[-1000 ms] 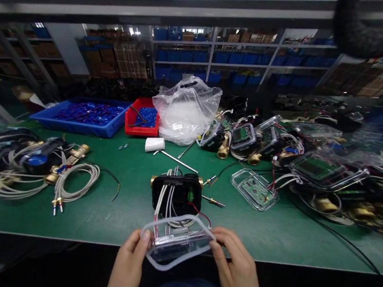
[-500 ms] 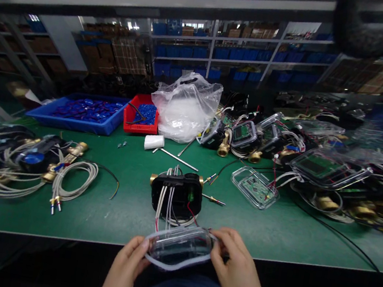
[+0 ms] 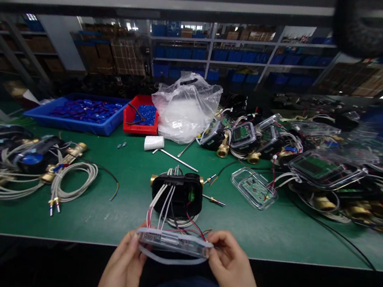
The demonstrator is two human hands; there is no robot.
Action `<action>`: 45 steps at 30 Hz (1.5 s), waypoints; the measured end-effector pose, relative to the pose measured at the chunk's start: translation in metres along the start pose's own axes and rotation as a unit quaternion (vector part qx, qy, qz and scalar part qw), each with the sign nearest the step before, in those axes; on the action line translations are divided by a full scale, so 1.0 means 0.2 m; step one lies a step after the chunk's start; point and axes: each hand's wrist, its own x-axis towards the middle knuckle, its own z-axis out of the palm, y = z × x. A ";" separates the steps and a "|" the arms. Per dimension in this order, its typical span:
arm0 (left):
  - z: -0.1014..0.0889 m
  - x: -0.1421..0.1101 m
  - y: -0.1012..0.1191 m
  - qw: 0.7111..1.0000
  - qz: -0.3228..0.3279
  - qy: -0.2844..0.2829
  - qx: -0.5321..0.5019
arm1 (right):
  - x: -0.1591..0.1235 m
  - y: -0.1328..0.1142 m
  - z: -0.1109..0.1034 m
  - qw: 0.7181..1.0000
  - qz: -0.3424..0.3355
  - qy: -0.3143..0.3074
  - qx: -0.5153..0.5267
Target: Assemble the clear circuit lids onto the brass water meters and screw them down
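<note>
One clear plastic cover (image 3: 172, 244) and one pale gasket ring (image 3: 174, 260) are held together between two hands: the left end is pinched by the thumb and fingers of the left hand (image 3: 123, 260), the right end by those of the right hand (image 3: 230, 267). The cover's long axis is laid from left to right, roughly parallel to the near edge of the green surface (image 3: 100, 221), and the cover is seen nearly edge-on. One side of the gasket ring is run along the cover's upper edge, while the other is bowed below it. The cover is placed directly between the hands, at the near edge of the surface in view. Just beyond it, one black meter housing (image 3: 182, 202) is set open, with two brass ends shown, and thin wires are led from it toward the cover; whether they are joined to it cannot be told. To the right, one clear case (image 3: 254, 188) with a circuit board is laid on the surface. To the left, one cable coil (image 3: 94, 177) is seen with two metal-tipped ends, beside meters on which two blue caps (image 3: 32, 158) are plainly shown. Farther back, one blue tray (image 3: 68, 123), one red bin (image 3: 139, 129) and one plastic bag (image 3: 183, 113) are lined up.
</note>
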 end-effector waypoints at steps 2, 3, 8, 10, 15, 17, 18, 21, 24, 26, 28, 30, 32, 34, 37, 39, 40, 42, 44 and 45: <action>0.01 0.02 -0.01 1.000 -0.004 0.002 -0.021 | 0.01 0.00 0.01 1.000 0.017 -0.002 0.013; 0.01 0.02 -0.01 1.000 -0.004 0.004 -0.031 | 0.02 0.00 0.01 1.000 0.023 -0.008 0.014; -0.02 0.06 -0.02 0.997 -0.015 0.003 -0.080 | 0.02 0.01 0.01 0.999 -0.020 -0.044 -0.011; -0.04 0.07 -0.02 0.995 -0.037 -0.017 -0.095 | 0.02 0.01 0.01 0.998 -0.036 -0.053 -0.007; -0.09 0.12 -0.07 0.986 -0.098 -0.062 -0.123 | 0.04 -0.03 -0.02 0.989 -0.006 -0.144 0.042; -0.11 0.14 -0.10 0.983 -0.108 -0.075 -0.124 | 0.06 -0.05 -0.03 0.981 0.010 -0.182 0.067; -0.11 0.15 -0.11 0.983 -0.109 -0.079 -0.124 | 0.06 -0.07 -0.04 0.977 0.016 -0.198 0.078; -0.12 0.16 -0.12 0.985 -0.104 -0.079 -0.110 | 0.08 -0.11 -0.02 0.968 0.037 -0.225 0.102; -0.12 0.16 -0.09 0.991 -0.096 -0.085 -0.044 | 0.07 -0.13 0.02 0.953 0.084 -0.264 0.126; -0.10 0.17 -0.04 0.992 -0.041 -0.115 0.022 | 0.08 -0.13 0.05 0.950 0.073 -0.284 0.112; -0.08 0.20 0.02 0.980 0.067 -0.166 0.090 | 0.09 -0.11 0.05 0.961 -0.009 -0.271 0.050; -0.06 0.24 0.08 0.942 0.182 -0.223 0.171 | 0.13 -0.07 0.03 0.968 -0.121 -0.221 -0.026; -0.04 0.27 0.14 0.887 0.284 -0.258 0.255 | 0.18 -0.02 -0.01 0.962 -0.196 -0.175 -0.081; -0.02 0.30 0.19 0.832 0.361 -0.267 0.326 | 0.23 0.02 -0.04 0.949 -0.249 -0.151 -0.124; 0.00 0.32 0.22 0.767 0.440 -0.272 0.379 | 0.28 0.04 -0.05 0.917 -0.329 -0.135 -0.180; 0.01 0.32 0.22 0.744 0.479 -0.250 0.394 | 0.31 0.02 -0.05 0.909 -0.351 -0.122 -0.191; 0.02 0.33 0.22 0.743 0.492 -0.224 0.395 | 0.32 0.00 -0.05 0.911 -0.346 -0.118 -0.189; 0.04 0.33 0.20 0.762 0.498 -0.158 0.382 | 0.34 -0.03 -0.04 0.920 -0.323 -0.124 -0.182; 0.07 0.33 0.19 0.793 0.475 -0.114 0.365 | 0.36 -0.05 -0.04 0.931 -0.286 -0.137 -0.180; 0.09 0.33 0.19 0.807 0.457 -0.106 0.358 | 0.37 -0.06 -0.04 0.941 -0.256 -0.138 -0.175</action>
